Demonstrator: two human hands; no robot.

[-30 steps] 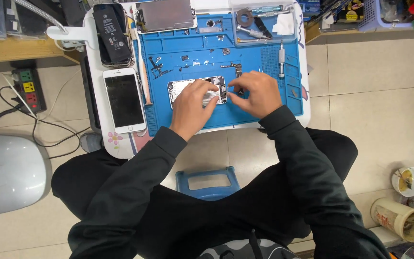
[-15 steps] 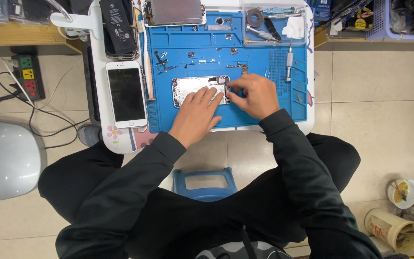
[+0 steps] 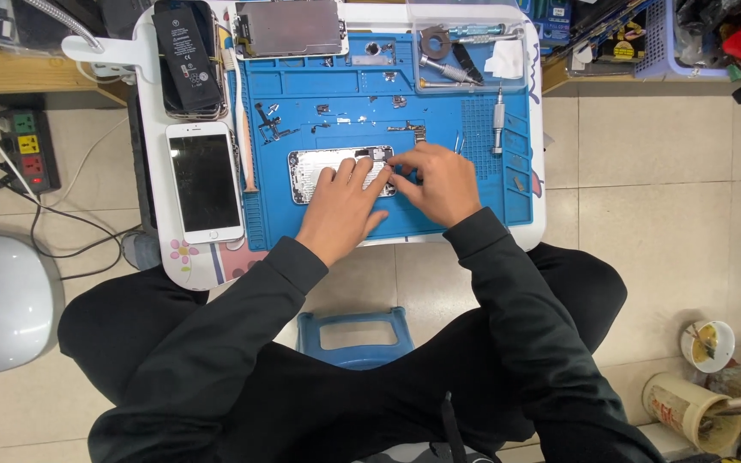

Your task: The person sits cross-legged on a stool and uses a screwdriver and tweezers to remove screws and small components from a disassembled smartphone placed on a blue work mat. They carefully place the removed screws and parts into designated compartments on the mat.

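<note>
**Phone shell stripped, small parts still out**

My left hand [image 3: 340, 210] lies flat on the open shell [image 3: 323, 171] on the blue mat [image 3: 473, 193], holding it down. My right hand [image 3: 439, 182] pinches at its top edge; what it grips, I cannot tell. Screen [image 3: 289, 27], battery [image 3: 183, 56] and screws lie aside, unfitted.

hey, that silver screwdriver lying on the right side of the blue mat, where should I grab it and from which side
Grip the screwdriver around its thick silver handle, near the middle. It lies flat on the blue mat, pointing away from you, with free mat on both sides. Probably easiest is the right hand coming from above, thumb and finger pinching the handle's left and right sides. The thin tip end gives less to hold.
</note>
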